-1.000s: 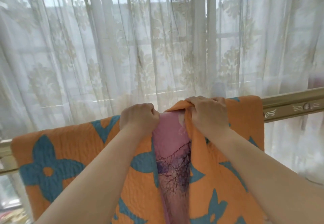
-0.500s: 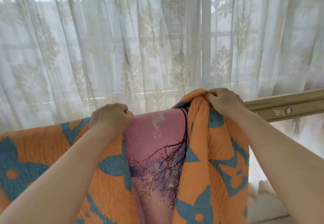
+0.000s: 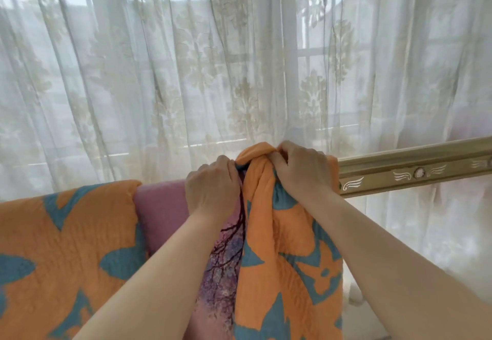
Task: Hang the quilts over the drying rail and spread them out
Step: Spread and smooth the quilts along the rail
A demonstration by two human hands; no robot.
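Here, you are bunching a fold of the orange quilt (image 3: pixel 287 246), patterned with blue flower shapes, at the top of the drying rail (image 3: pixel 415 166), just below the middle of the view toward 5 o'clock. The gathered cloth is hanging down from there in thick vertical pleats to the bottom edge at 6 o'clock.

Your right hand (image 3: pixel 300 169) is sitting on the crest of the bunch, its fingers curled tight and clamped on the orange cloth. Your left hand (image 3: pixel 211 188) is lying just beside it at 9 o'clock of the bunch, fingers curled into the bunch's left edge, knuckles nearly touching the other hand.

Under your left wrist a pink quilt (image 3: pixel 165 206) printed with dark branches is showing, draped over the same rail. At 8 o'clock more orange-and-blue quilting is lying flat; whether it is the same quilt cannot be told.

The gold rail, decorated with small wing motifs, is running bare toward 3 o'clock. Behind everything, from 9 through 12 to 3 o'clock, a sheer lace curtain (image 3: pixel 186 73) is hanging before a bright window.

You are in the spreading step, it seems: the quilts are over the rail, but this one is crumpled. Next, you are likely needing to draw the bunch rightward along the bare rail, hands moving apart, without dragging the pink quilt along.
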